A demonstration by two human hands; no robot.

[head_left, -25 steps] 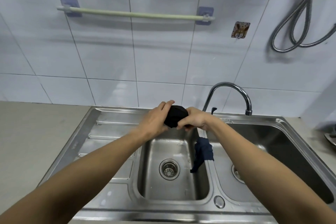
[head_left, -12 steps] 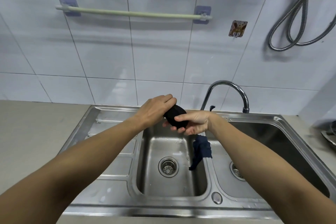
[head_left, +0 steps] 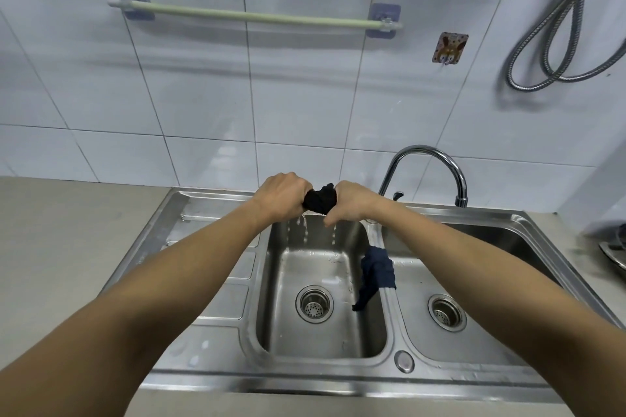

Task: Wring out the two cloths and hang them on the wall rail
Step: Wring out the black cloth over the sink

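A bunched black cloth point(head_left: 320, 202) is gripped tightly between the left hand point(head_left: 284, 197) and right hand point(head_left: 352, 203) above the left basin of the stainless-steel double sink point(head_left: 210, 342), with water dripping from it. A dark blue cloth point(head_left: 376, 272) is draped over the divider between the basins, and the pale green wall rail point(head_left: 254, 15) is mounted bare on the far tiled wall.

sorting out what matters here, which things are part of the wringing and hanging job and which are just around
Job: black cloth gripped by left hand and right hand; blue cloth draped on the sink divider; wall rail.

Just around: faucet, metal hose, sticker hook.
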